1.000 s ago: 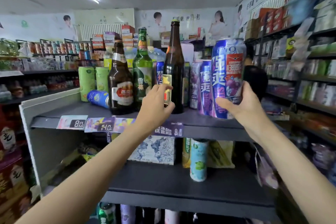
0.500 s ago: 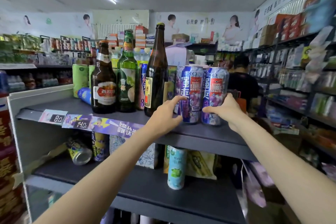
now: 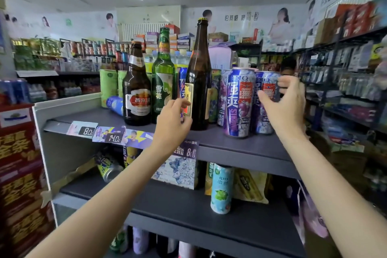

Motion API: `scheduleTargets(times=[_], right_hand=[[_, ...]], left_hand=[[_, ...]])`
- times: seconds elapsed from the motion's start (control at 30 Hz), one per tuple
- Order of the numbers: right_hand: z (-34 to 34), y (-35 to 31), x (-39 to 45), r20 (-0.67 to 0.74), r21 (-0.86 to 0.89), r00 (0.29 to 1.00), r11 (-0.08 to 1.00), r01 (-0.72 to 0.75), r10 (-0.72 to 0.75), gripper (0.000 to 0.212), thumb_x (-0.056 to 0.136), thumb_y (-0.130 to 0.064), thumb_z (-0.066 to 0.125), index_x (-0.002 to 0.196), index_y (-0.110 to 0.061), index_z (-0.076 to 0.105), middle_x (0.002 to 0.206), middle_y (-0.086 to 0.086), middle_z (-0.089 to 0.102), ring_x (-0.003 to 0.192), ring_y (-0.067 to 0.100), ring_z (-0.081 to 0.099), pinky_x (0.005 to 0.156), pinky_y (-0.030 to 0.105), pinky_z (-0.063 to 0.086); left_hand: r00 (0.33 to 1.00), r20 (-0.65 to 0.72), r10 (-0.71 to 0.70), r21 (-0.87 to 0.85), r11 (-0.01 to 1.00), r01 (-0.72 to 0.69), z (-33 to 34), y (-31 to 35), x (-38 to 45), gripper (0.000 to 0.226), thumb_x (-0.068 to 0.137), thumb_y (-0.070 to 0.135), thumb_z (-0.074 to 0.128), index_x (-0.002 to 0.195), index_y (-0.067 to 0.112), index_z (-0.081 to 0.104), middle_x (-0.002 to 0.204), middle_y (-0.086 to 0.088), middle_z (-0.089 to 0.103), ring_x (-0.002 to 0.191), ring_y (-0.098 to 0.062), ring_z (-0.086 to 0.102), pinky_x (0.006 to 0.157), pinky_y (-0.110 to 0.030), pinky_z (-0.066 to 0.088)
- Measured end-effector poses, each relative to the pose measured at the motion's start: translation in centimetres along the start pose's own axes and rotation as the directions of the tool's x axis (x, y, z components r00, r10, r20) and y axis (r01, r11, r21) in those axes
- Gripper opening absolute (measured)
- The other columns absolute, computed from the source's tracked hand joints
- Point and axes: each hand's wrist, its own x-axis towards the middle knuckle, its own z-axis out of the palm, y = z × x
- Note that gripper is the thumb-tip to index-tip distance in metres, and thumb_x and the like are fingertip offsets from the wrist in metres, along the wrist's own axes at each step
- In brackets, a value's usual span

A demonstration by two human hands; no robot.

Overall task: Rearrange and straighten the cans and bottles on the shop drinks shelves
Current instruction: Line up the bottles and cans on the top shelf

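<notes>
on the top shelf [image 3: 240, 144] two purple cans [image 3: 238, 102] stand upright side by side, right of the tall dark bottle [image 3: 199, 81]. the right hand [image 3: 282, 109] hovers with its grip apart around the right-hand can [image 3: 265, 98], while the left hand [image 3: 172, 119], fingers loosely curled and holding nothing, sits before the bottle.

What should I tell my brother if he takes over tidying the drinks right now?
Left hand: open, holding nothing, in front of the tall brown bottle.
Right hand: open, around the right purple can without gripping it.
Done: two purple cans stand upright side by side on the top shelf.
Left: a blue can lies tipped behind the bottles, and a yellow can lies tipped on the shelf below.
</notes>
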Motion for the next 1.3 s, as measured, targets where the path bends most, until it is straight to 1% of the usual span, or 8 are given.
scheduleTargets(times=[0.3,0.47,0.63,0.8,0.87,0.97,1.2,1.3], right_hand=[[9.3,-10.2,-5.8,0.305,0.122,0.947,0.990,0.068,-0.103,0.048,0.080,-0.021,0.072,0.118,-0.009,0.046,0.117,0.007,0.047,0.103,0.017,0.049,0.092,0.032,0.043],[15.6,-13.9,-10.5,0.270,0.146,0.963,0.989,-0.025,-0.015,0.045,0.081,-0.022,0.071,0.117,-0.010,0.048,0.114,0.003,0.049,0.098,0.016,0.052,0.086,0.028,0.045],[19.4,-17.3,-13.7,0.284,0.091,0.942,0.983,0.160,-0.180,0.038,0.079,-0.013,0.072,0.110,-0.003,0.054,0.107,0.005,0.051,0.093,0.013,0.051,0.085,0.026,0.047],[24.9,-21.1,-12.1,0.595,-0.144,0.762,0.899,0.413,-0.255,0.045,0.083,-0.023,0.067,0.121,-0.008,0.049,0.122,0.007,0.046,0.112,0.019,0.045,0.095,0.030,0.038],[28.1,-22.1,-11.2,0.730,-0.305,0.658,0.772,0.558,-0.187,0.045,0.086,-0.023,0.062,0.124,-0.007,0.044,0.125,0.011,0.043,0.118,0.027,0.042,0.097,0.039,0.039],[31.9,-22.7,-9.9,0.801,-0.462,0.597,0.605,0.648,-0.027,0.042,0.089,-0.015,0.054,0.127,-0.004,0.040,0.124,0.019,0.043,0.116,0.037,0.043,0.094,0.041,0.038],[35.2,-22.8,-8.8,0.815,-0.566,0.509,0.573,0.593,0.278,0.086,0.084,-0.010,0.064,0.148,-0.021,0.008,0.135,0.022,0.035,0.124,0.045,0.036,0.097,0.051,0.037],[34.9,-23.6,-8.5,0.836,-0.543,0.454,0.582,0.606,0.308,0.091,0.080,-0.017,0.069,0.148,-0.019,0.009,0.135,0.020,0.036,0.111,0.039,0.050,0.081,0.042,0.047]], left_hand=[[0.996,-0.023,0.083,0.053,0.995,-0.082,-6.3,-8.0,0.9,0.030,0.082,0.002,0.052,0.111,0.005,0.057,0.109,-0.010,0.057,0.103,-0.026,0.052,0.086,-0.034,0.041],[0.996,-0.019,0.090,0.032,0.995,-0.090,-11.7,-15.7,0.6,0.032,0.075,0.011,0.046,0.104,0.006,0.059,0.103,-0.010,0.059,0.097,-0.029,0.054,0.083,-0.040,0.041],[0.999,0.043,0.033,0.119,0.992,-0.037,-15.3,-21.9,0.3,0.036,0.074,0.015,0.043,0.105,0.008,0.059,0.104,-0.011,0.058,0.095,-0.033,0.052,0.079,-0.039,0.036],[0.998,0.063,0.011,0.214,0.977,-0.024,-17.4,-25.9,1.5,0.034,0.074,0.019,0.042,0.101,0.009,0.061,0.101,-0.010,0.059,0.093,-0.033,0.053,0.080,-0.041,0.036],[0.993,0.113,0.021,0.255,0.966,-0.049,-18.0,-27.5,1.2,0.037,0.076,0.028,0.034,0.093,0.010,0.062,0.095,-0.008,0.061,0.089,-0.032,0.055,0.079,-0.039,0.037],[0.979,0.190,-0.070,0.205,0.978,0.030,-18.4,-28.2,1.7,0.041,0.077,0.031,0.031,0.087,0.008,0.063,0.091,-0.010,0.062,0.088,-0.030,0.057,0.079,-0.038,0.040],[0.959,0.240,-0.149,0.113,0.986,0.125,-18.6,-28.8,3.3,0.027,0.086,0.011,0.050,0.113,0.010,0.056,0.117,-0.007,0.055,0.108,-0.023,0.054,0.085,-0.030,0.036],[0.959,0.242,-0.145,0.084,0.988,0.128,-18.7,-29.0,3.5,0.029,0.086,0.010,0.051,0.116,0.009,0.055,0.119,-0.007,0.054,0.110,-0.022,0.052,0.086,-0.027,0.035]])
